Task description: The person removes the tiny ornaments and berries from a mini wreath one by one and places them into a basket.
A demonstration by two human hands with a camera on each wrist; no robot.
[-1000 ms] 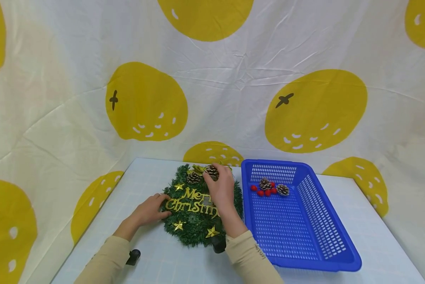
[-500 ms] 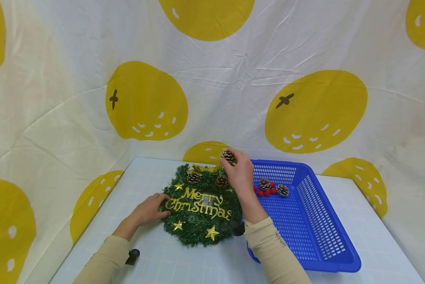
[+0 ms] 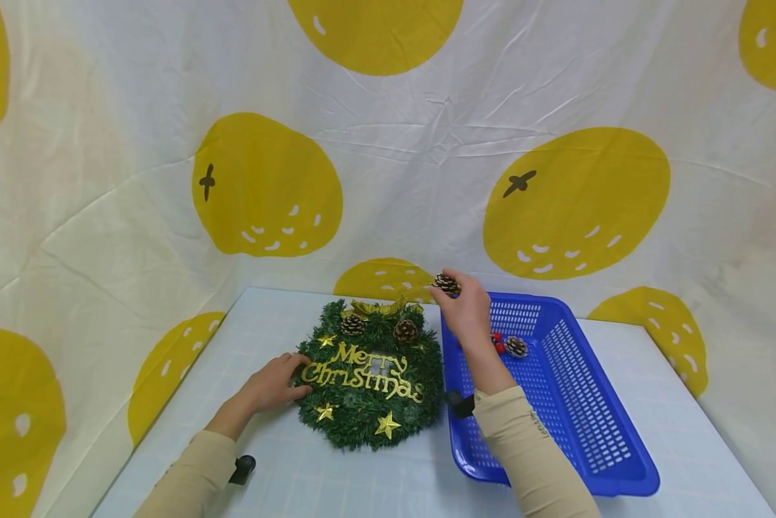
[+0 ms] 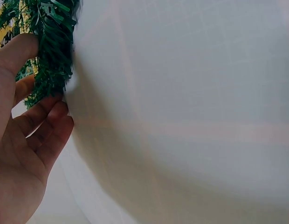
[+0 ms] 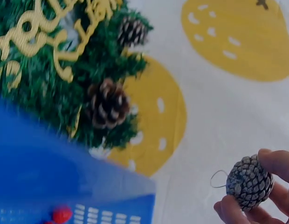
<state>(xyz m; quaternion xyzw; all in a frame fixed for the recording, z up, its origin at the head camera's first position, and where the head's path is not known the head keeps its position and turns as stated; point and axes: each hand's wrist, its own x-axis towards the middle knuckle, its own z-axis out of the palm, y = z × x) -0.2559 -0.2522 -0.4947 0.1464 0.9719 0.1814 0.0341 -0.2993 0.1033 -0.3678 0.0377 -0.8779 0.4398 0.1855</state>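
A round green Christmas wreath [image 3: 345, 424] lies on the table, bearing gold "Merry Christmas" lettering [image 3: 362, 373], gold stars and two pine cones near its top. My left hand [image 3: 273, 383] grips the wreath's left edge between thumb and fingers; the left wrist view shows this hand [image 4: 28, 126] against the green tinsel. Above the basket's back left corner, my right hand [image 3: 467, 306] pinches a loose pine cone [image 3: 445, 285] with pale-tipped scales. In the right wrist view, a thin wire loop sticks out from the base of that pine cone [image 5: 249, 183].
A blue plastic basket [image 3: 605, 388] stands right of the wreath, holding red berries [image 3: 499, 344] and a pine cone [image 3: 516, 347]; my right forearm hides part of it. A gold bow [image 3: 381, 307] tops the wreath. A fruit-patterned cloth [image 3: 414, 194] hangs behind.
My right hand has lifted the pine cone off the top of the wreath and carried it right, over the basket's corner. My left hand has stayed at the wreath's edge.
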